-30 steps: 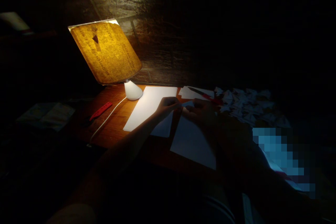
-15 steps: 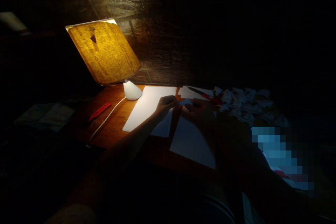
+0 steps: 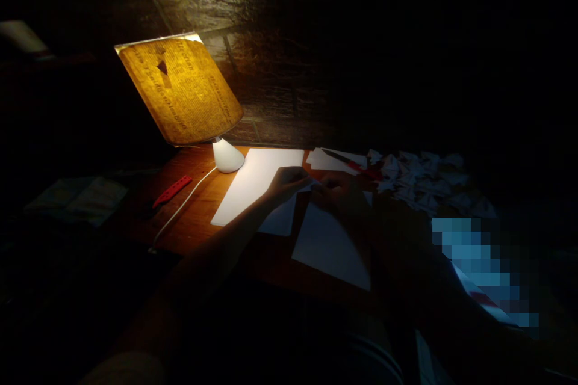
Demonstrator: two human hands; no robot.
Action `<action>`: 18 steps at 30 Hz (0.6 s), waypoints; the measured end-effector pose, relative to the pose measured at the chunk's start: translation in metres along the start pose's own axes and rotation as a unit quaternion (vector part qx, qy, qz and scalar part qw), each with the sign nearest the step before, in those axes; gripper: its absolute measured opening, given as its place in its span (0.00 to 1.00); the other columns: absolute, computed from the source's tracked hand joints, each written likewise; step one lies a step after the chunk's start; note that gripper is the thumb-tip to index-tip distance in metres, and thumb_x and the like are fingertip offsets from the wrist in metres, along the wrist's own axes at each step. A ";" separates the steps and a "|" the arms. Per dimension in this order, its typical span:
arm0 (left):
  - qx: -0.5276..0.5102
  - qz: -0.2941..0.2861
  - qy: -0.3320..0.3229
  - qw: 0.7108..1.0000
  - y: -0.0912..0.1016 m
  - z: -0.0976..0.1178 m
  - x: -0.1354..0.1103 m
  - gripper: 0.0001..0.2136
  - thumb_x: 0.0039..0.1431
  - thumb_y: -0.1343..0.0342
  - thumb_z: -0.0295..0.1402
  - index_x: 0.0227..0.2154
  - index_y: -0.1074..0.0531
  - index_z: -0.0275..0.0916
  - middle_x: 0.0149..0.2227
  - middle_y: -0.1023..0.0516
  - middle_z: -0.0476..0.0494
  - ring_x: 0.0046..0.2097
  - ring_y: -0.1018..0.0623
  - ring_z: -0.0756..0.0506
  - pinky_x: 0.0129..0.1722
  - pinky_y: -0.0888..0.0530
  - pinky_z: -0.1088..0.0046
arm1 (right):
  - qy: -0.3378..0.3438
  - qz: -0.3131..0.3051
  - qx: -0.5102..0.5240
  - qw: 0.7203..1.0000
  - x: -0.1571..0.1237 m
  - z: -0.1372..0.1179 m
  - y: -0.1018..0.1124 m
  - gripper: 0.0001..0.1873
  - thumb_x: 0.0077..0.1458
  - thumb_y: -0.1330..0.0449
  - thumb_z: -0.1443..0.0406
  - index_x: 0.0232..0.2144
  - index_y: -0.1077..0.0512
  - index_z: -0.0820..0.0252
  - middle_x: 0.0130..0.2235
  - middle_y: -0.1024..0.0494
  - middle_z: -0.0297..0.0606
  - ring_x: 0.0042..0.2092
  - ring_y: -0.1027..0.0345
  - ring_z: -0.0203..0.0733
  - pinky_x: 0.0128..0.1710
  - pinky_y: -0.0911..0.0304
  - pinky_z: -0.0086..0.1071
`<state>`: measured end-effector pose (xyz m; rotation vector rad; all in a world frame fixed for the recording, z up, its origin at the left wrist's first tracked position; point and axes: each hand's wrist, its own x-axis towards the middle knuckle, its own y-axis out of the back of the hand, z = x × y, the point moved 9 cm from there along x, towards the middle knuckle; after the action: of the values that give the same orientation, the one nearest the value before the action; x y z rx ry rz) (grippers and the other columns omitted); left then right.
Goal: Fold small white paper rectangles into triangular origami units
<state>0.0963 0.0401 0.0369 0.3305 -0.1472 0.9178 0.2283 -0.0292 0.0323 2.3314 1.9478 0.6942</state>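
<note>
a small paper point(image 3: 312, 184) is pinched between the nearly closed fingers of the left hand point(image 3: 288, 181) and those of the right hand point(image 3: 342, 192). a white sheet point(image 3: 332, 245) is laid below the fingers; beyond them, a red-handled tool point(image 3: 354, 165) is seen.

Warm glow from the lamp point(image 3: 183, 93), deep shadow toward the right

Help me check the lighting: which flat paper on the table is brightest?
The left paper, beside the lamp; the back paper and right paper, both farther off, look dimmer.
</note>
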 end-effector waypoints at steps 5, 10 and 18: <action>-0.004 -0.015 0.009 1.000 -0.004 0.002 0.000 0.26 0.50 0.30 0.56 0.23 0.28 0.36 0.22 0.31 0.51 0.26 0.34 0.52 0.27 0.38 0.75 | -0.013 -0.007 0.036 0.999 0.001 0.002 0.002 0.18 0.50 0.30 0.54 0.19 0.29 0.57 0.23 0.27 0.34 0.28 0.38 0.37 0.27 0.43 0.32; 0.010 -0.043 0.010 0.999 -0.009 0.003 -0.001 0.26 0.54 0.35 0.57 0.20 0.31 0.37 0.21 0.36 0.52 0.27 0.36 0.52 0.28 0.41 0.73 | -0.035 -0.027 0.080 0.996 0.001 0.005 -0.001 0.21 0.48 0.30 0.51 0.18 0.31 0.58 0.22 0.30 0.32 0.26 0.40 0.36 0.26 0.45 0.32; -0.008 -0.039 0.034 0.999 -0.009 -0.003 -0.001 0.26 0.53 0.35 0.56 0.20 0.33 0.38 0.21 0.38 0.52 0.27 0.37 0.51 0.29 0.44 0.72 | -0.084 -0.061 0.162 0.981 -0.001 0.011 -0.016 0.21 0.48 0.30 0.51 0.17 0.32 0.57 0.20 0.32 0.31 0.24 0.42 0.34 0.24 0.46 0.30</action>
<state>0.1026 0.0351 0.0317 0.2876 -0.0782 0.8484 0.2173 -0.0236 0.0172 2.3144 2.2432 0.1737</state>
